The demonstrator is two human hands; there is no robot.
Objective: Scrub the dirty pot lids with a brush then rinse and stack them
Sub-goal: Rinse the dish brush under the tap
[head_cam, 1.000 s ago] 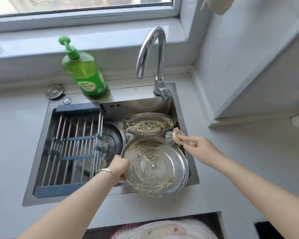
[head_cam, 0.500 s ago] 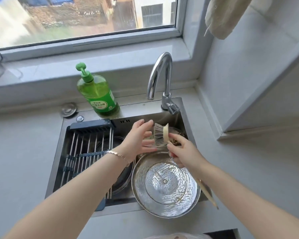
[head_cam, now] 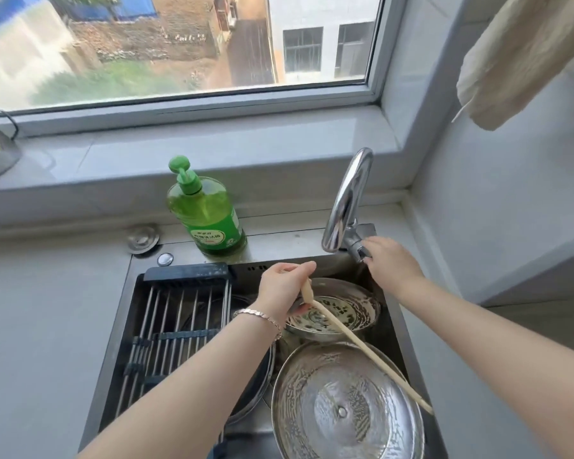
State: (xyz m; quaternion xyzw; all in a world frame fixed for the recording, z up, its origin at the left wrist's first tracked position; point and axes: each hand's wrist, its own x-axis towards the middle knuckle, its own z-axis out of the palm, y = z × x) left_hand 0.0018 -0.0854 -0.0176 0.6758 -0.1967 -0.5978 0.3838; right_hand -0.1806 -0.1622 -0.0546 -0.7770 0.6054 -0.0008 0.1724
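Observation:
A large steel pot lid [head_cam: 347,405], soapy, leans at the front right of the sink [head_cam: 120,326]. Behind it lies a smaller lid [head_cam: 348,313] smeared with dark grime. A third lid [head_cam: 252,385] is partly hidden under my left forearm. My left hand [head_cam: 284,286] grips the brush by its head end; its long pale handle [head_cam: 362,347] slants down to the right over both lids, and the bristles are hidden. My right hand [head_cam: 390,263] rests on the tap lever [head_cam: 362,251]. No water is seen running.
A dark drying rack [head_cam: 176,326] spans the sink's left half. A green soap bottle [head_cam: 206,210] stands on the sink's back ledge beside the chrome tap [head_cam: 345,200]. A drain plug [head_cam: 143,238] lies on the counter, and a cloth [head_cam: 524,58] hangs at the upper right.
The brush has passed from my right hand to my left. My right hand has moved up to the tap lever. The large lid now leans in the sink, no longer held.

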